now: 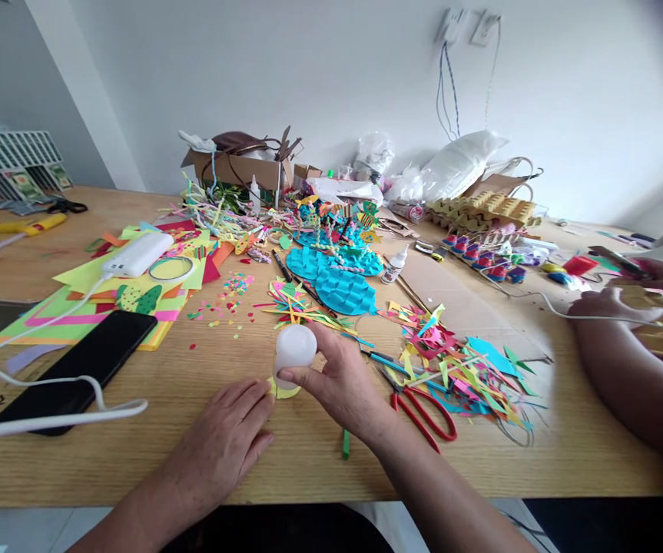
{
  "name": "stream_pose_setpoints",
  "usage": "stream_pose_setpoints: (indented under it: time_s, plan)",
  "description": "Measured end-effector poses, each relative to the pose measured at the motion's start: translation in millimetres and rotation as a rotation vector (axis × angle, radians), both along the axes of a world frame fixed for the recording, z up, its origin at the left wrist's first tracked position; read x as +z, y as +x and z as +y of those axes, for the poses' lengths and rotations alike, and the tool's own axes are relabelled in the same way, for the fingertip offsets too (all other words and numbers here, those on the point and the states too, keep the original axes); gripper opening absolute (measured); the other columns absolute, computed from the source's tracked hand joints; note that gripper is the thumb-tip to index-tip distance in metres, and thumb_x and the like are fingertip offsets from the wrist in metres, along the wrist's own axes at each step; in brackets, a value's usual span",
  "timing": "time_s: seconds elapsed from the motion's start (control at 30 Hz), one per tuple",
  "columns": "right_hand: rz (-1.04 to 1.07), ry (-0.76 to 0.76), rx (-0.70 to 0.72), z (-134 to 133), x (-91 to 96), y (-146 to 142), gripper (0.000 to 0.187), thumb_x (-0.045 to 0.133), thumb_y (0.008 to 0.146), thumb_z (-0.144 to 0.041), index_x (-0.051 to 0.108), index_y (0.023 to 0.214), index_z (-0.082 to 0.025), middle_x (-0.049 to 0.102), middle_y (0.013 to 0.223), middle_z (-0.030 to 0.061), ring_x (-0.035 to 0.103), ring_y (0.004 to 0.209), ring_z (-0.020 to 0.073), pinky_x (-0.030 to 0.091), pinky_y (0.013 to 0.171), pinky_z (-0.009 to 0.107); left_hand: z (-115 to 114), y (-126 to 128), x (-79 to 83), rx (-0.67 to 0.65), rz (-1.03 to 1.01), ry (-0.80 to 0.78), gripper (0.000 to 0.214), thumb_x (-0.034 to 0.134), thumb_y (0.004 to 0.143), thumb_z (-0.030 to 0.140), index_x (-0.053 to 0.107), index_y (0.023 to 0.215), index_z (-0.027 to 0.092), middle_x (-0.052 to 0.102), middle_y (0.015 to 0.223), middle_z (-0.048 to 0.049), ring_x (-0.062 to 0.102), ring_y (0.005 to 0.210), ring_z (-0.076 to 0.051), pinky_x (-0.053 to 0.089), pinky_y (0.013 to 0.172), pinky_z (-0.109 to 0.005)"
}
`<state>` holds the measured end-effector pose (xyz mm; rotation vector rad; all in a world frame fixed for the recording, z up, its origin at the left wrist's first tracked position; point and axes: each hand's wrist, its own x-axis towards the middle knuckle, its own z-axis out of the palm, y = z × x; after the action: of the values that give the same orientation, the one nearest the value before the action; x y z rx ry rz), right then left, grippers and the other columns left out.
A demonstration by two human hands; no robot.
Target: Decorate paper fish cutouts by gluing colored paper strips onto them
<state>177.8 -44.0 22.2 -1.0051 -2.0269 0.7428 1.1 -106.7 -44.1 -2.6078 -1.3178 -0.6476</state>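
My right hand grips a white plastic bottle, tipped nozzle-down onto a small yellow paper piece on the wooden table. My left hand lies beside it with fingers pressed on the edge of that yellow piece, holding it flat. Red-handled scissors lie just right of my right hand.
A black phone and white cable lie at left, with a power bank on coloured paper sheets. Blue paper craft, paper scraps, a small glue bottle and boxes fill the middle. Another person's hands are at right.
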Motion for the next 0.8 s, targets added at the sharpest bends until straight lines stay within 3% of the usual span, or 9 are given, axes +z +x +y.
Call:
stream_pose_setpoints:
  time_s: [0.13, 0.8]
  plan:
    - [-0.006, 0.016, 0.04, -1, -0.3, -1, 0.022, 0.064, 0.076, -0.038, 0.056, 0.08, -0.018, 0.058, 0.072, -0.0004, 0.051, 0.065, 0.0138, 0.035, 0.057, 0.022, 0, 1, 0.9, 0.004, -0.004, 0.003, 0.023, 0.048, 0.082, 0.016, 0.056, 0.103, 0.015, 0.063, 0.1, -0.0079, 0.057, 0.096, -0.023, 0.047, 0.086, -0.037]
    - [-0.03, -0.017, -0.041, 10, -2.6, -10, 0.024, 0.072, 0.069, -0.033, 0.057, 0.08, -0.018, 0.059, 0.073, -0.0013, 0.052, 0.067, 0.0141, 0.037, 0.061, 0.023, 1, 0, 2.2, 0.0, 0.025, -0.005, 0.027, 0.041, 0.086, 0.02, 0.058, 0.106, 0.014, 0.064, 0.104, -0.0103, 0.058, 0.096, -0.024, 0.048, 0.085, -0.039]
